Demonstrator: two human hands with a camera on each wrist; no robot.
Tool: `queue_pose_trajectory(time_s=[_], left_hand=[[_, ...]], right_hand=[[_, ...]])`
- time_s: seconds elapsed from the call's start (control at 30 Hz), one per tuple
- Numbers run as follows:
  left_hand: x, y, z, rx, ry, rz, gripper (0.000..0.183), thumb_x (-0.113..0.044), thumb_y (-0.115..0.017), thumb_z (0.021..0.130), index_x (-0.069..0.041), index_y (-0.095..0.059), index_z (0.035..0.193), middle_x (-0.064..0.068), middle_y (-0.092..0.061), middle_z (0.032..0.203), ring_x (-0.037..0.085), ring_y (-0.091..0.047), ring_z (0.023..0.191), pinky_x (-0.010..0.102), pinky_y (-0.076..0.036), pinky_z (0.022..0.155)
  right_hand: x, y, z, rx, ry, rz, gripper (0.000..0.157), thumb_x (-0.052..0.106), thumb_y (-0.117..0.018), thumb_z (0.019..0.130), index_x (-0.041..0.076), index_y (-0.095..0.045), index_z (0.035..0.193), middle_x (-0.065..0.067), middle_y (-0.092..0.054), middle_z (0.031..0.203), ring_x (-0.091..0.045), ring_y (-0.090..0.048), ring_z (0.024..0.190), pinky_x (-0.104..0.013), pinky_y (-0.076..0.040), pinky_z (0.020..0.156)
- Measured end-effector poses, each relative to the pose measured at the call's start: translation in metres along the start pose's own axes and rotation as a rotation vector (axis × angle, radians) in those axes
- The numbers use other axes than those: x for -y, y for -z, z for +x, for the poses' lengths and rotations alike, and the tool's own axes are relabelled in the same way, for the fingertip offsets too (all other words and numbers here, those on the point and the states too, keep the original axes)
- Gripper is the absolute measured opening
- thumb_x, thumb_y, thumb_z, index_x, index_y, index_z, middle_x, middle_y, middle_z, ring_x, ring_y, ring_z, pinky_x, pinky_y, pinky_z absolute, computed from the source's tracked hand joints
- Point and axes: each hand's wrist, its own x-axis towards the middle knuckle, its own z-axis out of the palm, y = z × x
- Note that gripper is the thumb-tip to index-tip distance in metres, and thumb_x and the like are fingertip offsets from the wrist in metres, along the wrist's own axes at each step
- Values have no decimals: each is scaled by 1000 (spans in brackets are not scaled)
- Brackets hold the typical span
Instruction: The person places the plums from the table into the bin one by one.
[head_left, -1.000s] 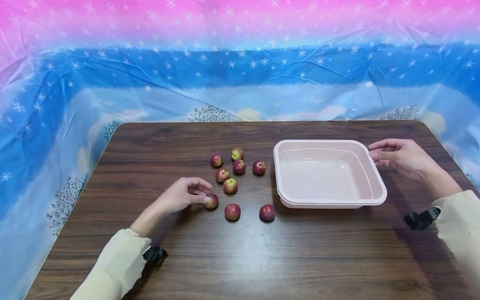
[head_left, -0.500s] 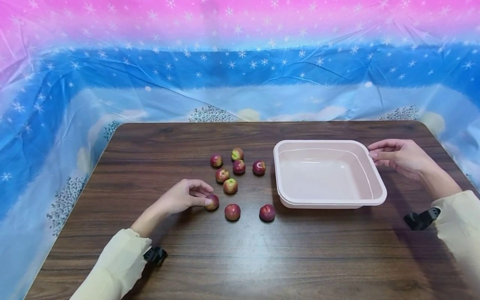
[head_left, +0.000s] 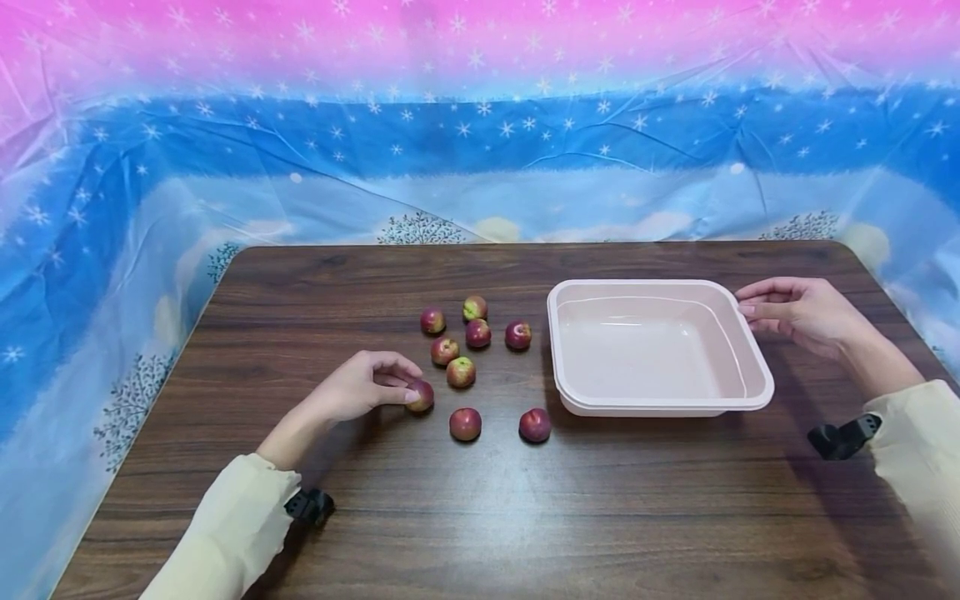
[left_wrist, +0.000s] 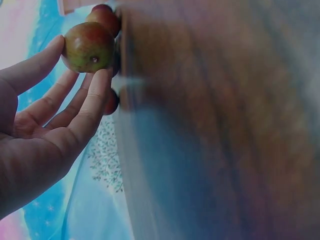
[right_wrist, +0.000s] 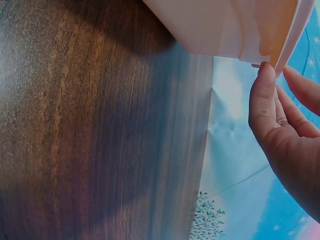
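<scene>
In the head view my left hand (head_left: 363, 387) pinches a small red-and-green plum (head_left: 420, 397) between thumb and fingertips, low over the table. The left wrist view shows this plum (left_wrist: 89, 47) with its stem scar facing the camera. To its right on the wood lie two more, a red plum (head_left: 465, 424) and a darker plum (head_left: 535, 425). Several others, among them a plum (head_left: 461, 372) with a yellow-green top, are grouped farther back. My right hand (head_left: 813, 317) holds the right rim of a pale pink plastic basin (head_left: 660, 407), fingertips at the rim (right_wrist: 280, 65).
The brown wooden table (head_left: 480, 517) has rounded back corners. Behind it hangs a pink and blue snowflake cloth (head_left: 480, 133). A black wrist camera (head_left: 310, 507) sits at the left sleeve, and another black camera (head_left: 843, 437) at the right one. Nothing lies inside the basin.
My left hand and its plum have shifted slightly, first to the right, then back left and away from me. The right hand, basin and other plums stay in place.
</scene>
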Motion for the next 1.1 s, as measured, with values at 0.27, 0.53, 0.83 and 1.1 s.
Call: queue_pose_trajectory(time_s=[0.27, 0.53, 0.83, 1.1], left_hand=[[-7, 17, -1, -57, 18, 17, 30, -16, -66, 85, -1, -60, 110, 10, -63, 102, 21, -59, 92, 33, -47, 76], [-27, 39, 0, -135, -3, 59, 34, -20, -68, 83, -3, -60, 112, 11, -63, 103, 20, -59, 89, 33, -46, 75], [-61, 51, 11, -182, -63, 47, 38, -21, -67, 84, -3, -58, 116, 13, -60, 107, 20, -58, 91, 34, -47, 76], [-96, 42, 33, -205, -120, -37, 36, -19, -68, 83, -4, -58, 115, 11, -60, 108, 20, -57, 96, 37, -44, 82]], right_hand=[[1, 0, 0, -20, -7, -83, 18, 2, -63, 85, 18, -68, 91, 1, -68, 83, -12, -64, 76, -29, -53, 66], [0, 0, 1, -14, 3, -67, 18, 1, -63, 85, 17, -68, 91, 0, -68, 82, -12, -64, 75, -29, -53, 65], [1, 1, 1, -2, -1, -32, 21, -1, -63, 84, 17, -67, 92, -1, -68, 82, -12, -64, 76, -30, -53, 66], [0, 2, 2, 8, 8, -36, 22, -1, -61, 85, 18, -67, 91, -1, -68, 81, -12, -64, 75, -29, -53, 66]])
